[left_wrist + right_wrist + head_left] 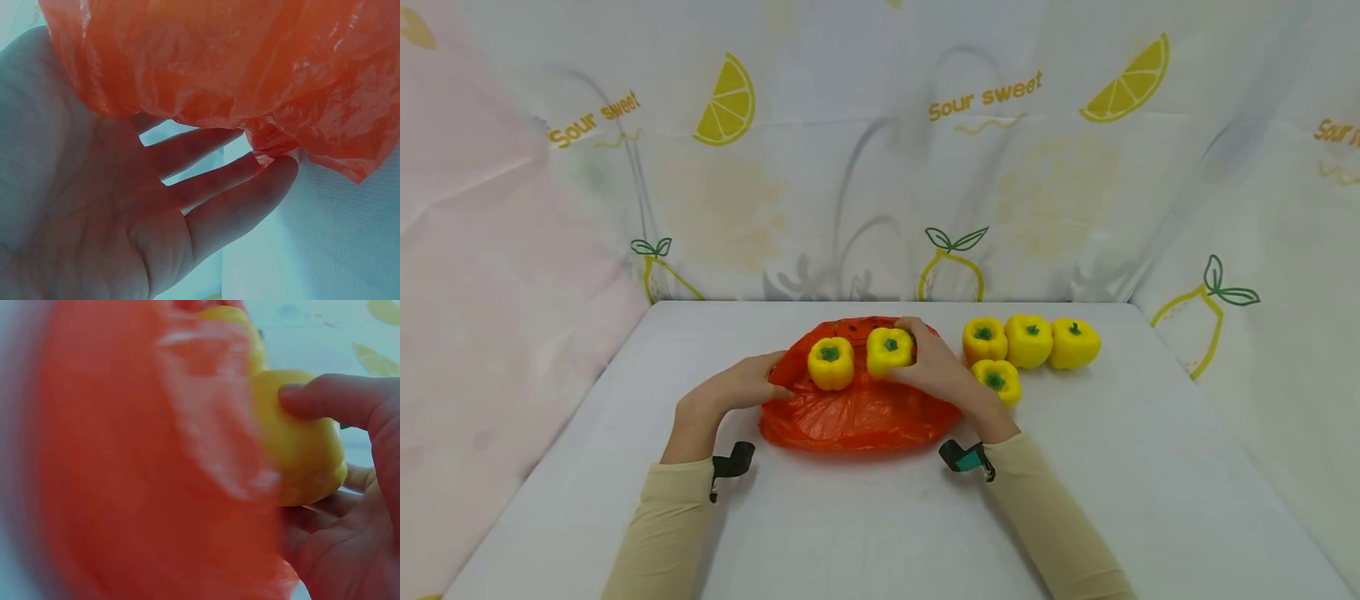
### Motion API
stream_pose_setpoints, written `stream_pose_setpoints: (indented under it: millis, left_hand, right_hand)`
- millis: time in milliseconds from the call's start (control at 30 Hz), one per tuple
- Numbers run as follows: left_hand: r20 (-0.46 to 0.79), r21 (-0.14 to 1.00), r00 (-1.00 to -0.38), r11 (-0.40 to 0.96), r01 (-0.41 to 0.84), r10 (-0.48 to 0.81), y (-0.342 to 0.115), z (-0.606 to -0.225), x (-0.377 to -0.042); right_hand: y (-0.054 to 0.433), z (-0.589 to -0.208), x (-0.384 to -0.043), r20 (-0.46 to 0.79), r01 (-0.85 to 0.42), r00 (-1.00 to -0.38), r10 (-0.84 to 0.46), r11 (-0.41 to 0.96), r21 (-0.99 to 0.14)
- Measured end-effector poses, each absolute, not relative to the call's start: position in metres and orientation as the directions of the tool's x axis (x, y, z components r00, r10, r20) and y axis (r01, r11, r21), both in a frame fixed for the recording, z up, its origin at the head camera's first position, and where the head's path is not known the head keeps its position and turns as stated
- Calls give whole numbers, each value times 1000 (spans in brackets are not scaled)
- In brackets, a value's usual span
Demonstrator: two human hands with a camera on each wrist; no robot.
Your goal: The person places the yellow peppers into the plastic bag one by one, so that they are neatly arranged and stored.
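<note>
A red plastic bag (857, 421) lies spread on the table in the head view. My left hand (741, 385) holds the bag's left edge; in the left wrist view, its fingertips (278, 178) meet a bunched fold of the film. With my right hand (934, 367) I grip a yellow bell pepper (889, 352) over the bag's right part. The right wrist view shows the thumb (306, 399) pressed on that pepper's side, fingers around its far side. Another yellow bell pepper (831, 364) is at the bag, left of the held one, with its green stem facing up.
Several more yellow bell peppers (1028, 342) stand grouped on the white table (850, 533), right of the bag. One of them, the nearest pepper (997, 383), sits close beside my right forearm. A lemon-printed cloth (850, 183) hangs behind the table.
</note>
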State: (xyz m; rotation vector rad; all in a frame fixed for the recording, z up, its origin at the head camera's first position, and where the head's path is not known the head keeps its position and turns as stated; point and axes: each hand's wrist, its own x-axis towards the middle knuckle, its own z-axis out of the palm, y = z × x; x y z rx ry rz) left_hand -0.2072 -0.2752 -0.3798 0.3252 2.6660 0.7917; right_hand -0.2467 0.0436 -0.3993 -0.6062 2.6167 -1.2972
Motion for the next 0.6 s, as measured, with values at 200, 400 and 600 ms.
stream_pose_setpoints:
  millis: [200,400,600]
  left_hand:
    - [-253,556,-916,822,125,311,-274,-380,-207]
    - [-261,555,-916,823,117,306,-274,-379,-207]
    - [-263,553,-916,825,115,304,-274,-379,-206]
  right_hand:
    - [32,-414,-247,65,-311,-905,-420,551,-774]
    - [27,-420,-247,92,-351,-890,-446,542,-764]
    - [25,-424,-248,80,-347,-885,-458,537,-769]
